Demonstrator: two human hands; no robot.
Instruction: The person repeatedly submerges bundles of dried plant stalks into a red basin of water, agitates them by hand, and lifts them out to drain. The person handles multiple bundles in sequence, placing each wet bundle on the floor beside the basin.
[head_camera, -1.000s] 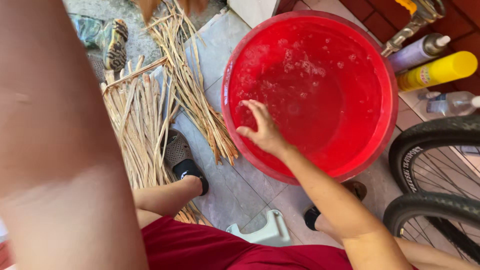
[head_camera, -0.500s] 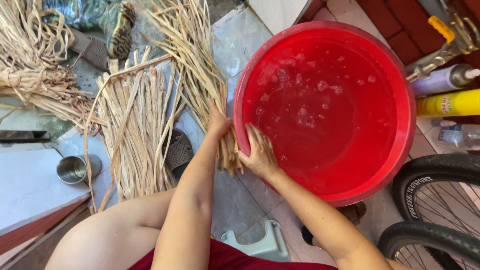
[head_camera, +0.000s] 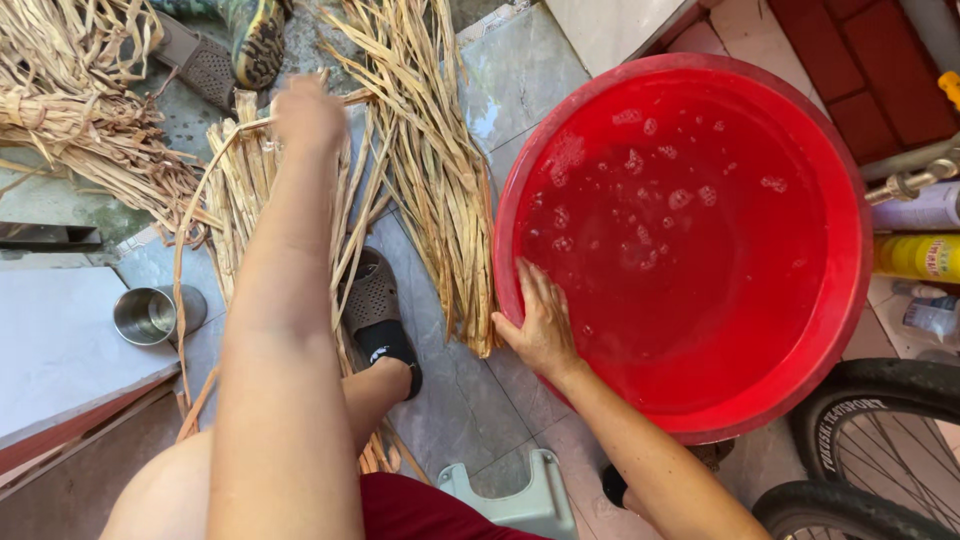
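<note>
Red basin (head_camera: 840, 330): round, holding bubbly water, set on the tiled floor; my right hand (head_camera: 540, 325) rests flat on its near-left rim. Dried straw bundles (head_camera: 430, 170): long pale strips lying lengthwise just left of the basin; my left hand (head_camera: 308, 112) reaches over them.

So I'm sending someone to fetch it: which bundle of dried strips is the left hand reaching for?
Start at the red basin of water. Just left of it lies one bundle; the next bundle left is the one under the left hand. It alone has a thin bent cane looping around it.
</note>
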